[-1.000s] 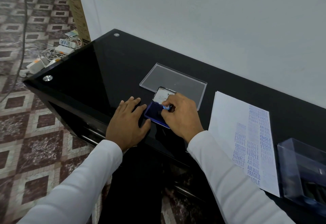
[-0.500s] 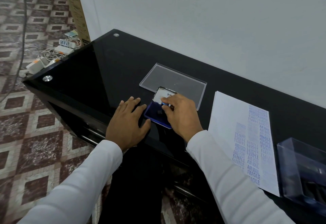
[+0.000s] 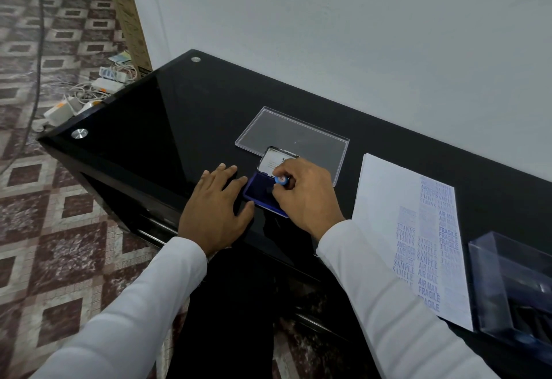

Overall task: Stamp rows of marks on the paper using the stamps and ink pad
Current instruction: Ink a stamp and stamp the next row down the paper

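A blue ink pad (image 3: 257, 189) lies open on the black glass table (image 3: 185, 115), its lid (image 3: 274, 162) tipped back. My right hand (image 3: 307, 196) pinches a small stamp (image 3: 280, 181) with a round blue-and-white top and holds it down on the pad. My left hand (image 3: 216, 211) lies flat with spread fingers on the table, touching the pad's left edge. The white paper (image 3: 388, 199) lies to the right, with columns of blue marks such as SAMPLE, AIR MAIL and FRAGILE along its right half.
A clear flat plastic lid (image 3: 292, 133) lies behind the ink pad. A clear plastic box (image 3: 513, 286) holding dark items stands at the right edge, beside the paper. The wall runs close behind the table. Cables and chargers (image 3: 89, 91) lie on the tiled floor at left.
My right hand has shifted slightly on the ink pad, and the stamp's round top now shows between the fingers. My left hand has stayed in place.
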A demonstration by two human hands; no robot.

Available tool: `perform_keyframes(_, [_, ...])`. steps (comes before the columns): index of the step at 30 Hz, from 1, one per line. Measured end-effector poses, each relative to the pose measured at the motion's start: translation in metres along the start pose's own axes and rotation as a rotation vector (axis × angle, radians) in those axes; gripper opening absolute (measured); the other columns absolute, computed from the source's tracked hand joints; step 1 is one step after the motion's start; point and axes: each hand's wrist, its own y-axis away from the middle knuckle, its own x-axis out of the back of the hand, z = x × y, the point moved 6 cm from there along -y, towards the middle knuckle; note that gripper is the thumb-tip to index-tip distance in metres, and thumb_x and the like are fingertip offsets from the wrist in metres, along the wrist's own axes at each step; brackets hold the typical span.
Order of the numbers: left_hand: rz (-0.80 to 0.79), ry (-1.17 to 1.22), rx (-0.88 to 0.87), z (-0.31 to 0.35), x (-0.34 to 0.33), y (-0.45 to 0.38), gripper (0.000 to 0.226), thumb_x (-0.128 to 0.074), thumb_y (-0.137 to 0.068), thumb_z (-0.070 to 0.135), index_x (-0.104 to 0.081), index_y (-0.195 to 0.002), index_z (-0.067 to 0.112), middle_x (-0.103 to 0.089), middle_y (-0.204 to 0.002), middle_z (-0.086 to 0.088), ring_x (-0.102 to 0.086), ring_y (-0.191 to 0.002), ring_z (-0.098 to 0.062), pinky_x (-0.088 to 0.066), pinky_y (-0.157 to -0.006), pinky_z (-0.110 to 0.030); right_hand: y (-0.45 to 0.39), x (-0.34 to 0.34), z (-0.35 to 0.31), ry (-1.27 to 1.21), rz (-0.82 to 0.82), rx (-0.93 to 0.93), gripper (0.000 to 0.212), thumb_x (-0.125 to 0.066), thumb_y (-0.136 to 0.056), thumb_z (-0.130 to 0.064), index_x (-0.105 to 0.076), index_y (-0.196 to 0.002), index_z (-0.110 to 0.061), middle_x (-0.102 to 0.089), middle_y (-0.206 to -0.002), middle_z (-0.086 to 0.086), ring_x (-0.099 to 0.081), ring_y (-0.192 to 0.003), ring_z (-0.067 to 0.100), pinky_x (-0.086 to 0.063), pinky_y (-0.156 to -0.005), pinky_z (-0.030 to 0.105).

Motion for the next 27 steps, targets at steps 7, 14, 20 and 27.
perform_keyframes(7, [0.001,0.004,0.0,-0.0008,-0.0001,0.001,0.063,-0.041,-0.092,0.059,-0.049,-0.145,0.026,-0.041,-0.157,-0.003,-0.027,-0.15,-0.023,-0.008,-0.123,-0.04,0.0001,0.0004,-0.0015,-0.013,0.059,0.034,0.025,-0.068,-0.09,-0.014,-0.074,-0.114,-0.016,-0.069,-0.11,0.001,-0.064,-0.092,0.012,-0.052,-0.09,0.023])
perform_keyframes(14, [0.0,0.011,-0.001,-0.0008,-0.0006,0.001,0.064,-0.04,-0.091,0.06,-0.05,-0.144,0.025,-0.041,-0.156,-0.004,-0.027,-0.15,-0.024,-0.011,-0.123,-0.042,-0.0002,0.0011,-0.0011,-0.009,0.078,0.074,0.026,-0.068,-0.091,-0.012,-0.073,-0.116,-0.013,-0.071,-0.113,0.005,-0.066,-0.1,0.018,-0.052,-0.095,0.031])
perform_keyframes(20, [0.0,0.005,0.003,-0.0007,-0.0001,0.0009,0.065,-0.039,-0.091,0.061,-0.05,-0.144,0.026,-0.041,-0.156,-0.003,-0.027,-0.149,-0.023,-0.011,-0.123,-0.042,0.0016,0.0007,0.0007,-0.032,0.078,0.059,0.024,-0.071,-0.089,-0.013,-0.074,-0.112,-0.015,-0.071,-0.11,0.002,-0.066,-0.092,0.013,-0.054,-0.09,0.027])
perform_keyframes(27, [-0.006,0.008,0.0,-0.0004,-0.0004,0.0006,0.065,-0.041,-0.091,0.059,-0.05,-0.144,0.024,-0.041,-0.156,-0.005,-0.027,-0.15,-0.024,-0.01,-0.123,-0.042,0.0035,0.0029,-0.0006,-0.032,0.046,0.032,0.018,-0.071,-0.085,-0.012,-0.075,-0.103,-0.014,-0.07,-0.103,0.002,-0.06,-0.086,0.01,-0.048,-0.08,0.018])
